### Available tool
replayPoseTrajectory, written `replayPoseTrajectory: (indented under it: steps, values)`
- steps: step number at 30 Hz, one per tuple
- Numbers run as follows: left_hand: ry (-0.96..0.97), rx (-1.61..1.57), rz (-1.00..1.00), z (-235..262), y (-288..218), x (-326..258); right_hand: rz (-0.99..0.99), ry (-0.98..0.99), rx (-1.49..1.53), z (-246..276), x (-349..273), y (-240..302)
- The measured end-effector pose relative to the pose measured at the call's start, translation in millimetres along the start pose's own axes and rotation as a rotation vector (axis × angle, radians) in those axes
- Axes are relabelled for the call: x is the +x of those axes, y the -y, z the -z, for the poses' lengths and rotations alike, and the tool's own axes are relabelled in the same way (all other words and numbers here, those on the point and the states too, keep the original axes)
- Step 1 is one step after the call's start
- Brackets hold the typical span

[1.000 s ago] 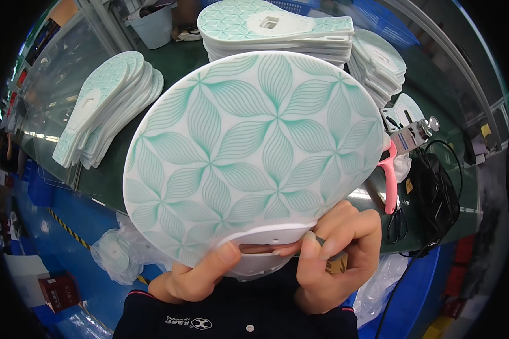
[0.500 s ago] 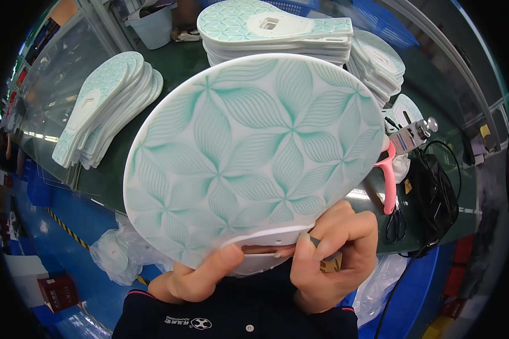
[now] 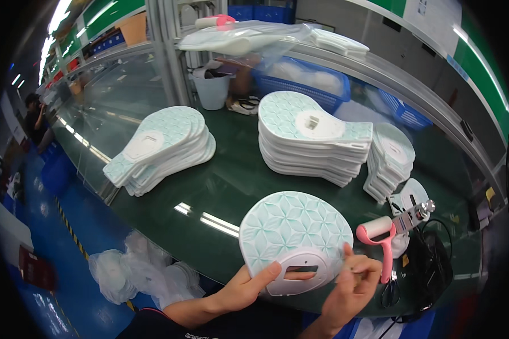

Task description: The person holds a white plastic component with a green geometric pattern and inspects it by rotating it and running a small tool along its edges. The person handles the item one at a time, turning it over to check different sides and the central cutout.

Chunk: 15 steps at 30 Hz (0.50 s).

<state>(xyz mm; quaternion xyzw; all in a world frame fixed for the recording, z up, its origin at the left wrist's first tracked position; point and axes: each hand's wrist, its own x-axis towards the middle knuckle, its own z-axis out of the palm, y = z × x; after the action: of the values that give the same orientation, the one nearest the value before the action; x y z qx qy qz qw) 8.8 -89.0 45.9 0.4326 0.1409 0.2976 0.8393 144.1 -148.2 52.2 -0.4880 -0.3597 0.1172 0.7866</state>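
Note:
A white plastic panel (image 3: 294,223) with a raised green petal pattern is tilted up in front of me. Its lower part is a plain white section with a rectangular slot. My left hand (image 3: 240,291) grips this panel at the lower left, thumb on the front, and a finger shows through the slot. At the panel's lower right edge is my right hand (image 3: 353,282), its fingers curled and pinched together. What sits in that pinch, if anything, is too small and blurred to tell.
Similar panels are piled in a left stack (image 3: 161,147), a middle stack (image 3: 314,155) and a right stack (image 3: 387,161). To the right lie a pink-handled roller (image 3: 384,243), a metal-topped bottle (image 3: 410,217), scissors (image 3: 390,295) and a black bag (image 3: 430,271). A blue basket (image 3: 339,101) stands behind.
The panel is lower and farther from my head, and the view takes in more of the bench. My right hand has shifted from the slot to the panel's right edge.

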Motion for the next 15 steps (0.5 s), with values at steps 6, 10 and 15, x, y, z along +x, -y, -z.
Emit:
replayPoseTrajectory:
  steps: [6, 10, 15]
  values:
    - [-0.068, -0.153, 0.095, 11.4, -2.1, -6.9, -0.220, -0.123, -0.456, 60.0, 11.8, -36.9]
    - [-0.006, -0.144, 0.105, 16.2, 1.5, -6.3, 0.055, -0.066, -1.052, 88.7, 11.6, -60.7]
    - [-0.040, -0.155, 0.101, 18.2, 1.7, -7.4, 0.052, -0.068, -0.498, 46.7, 11.0, -29.5]
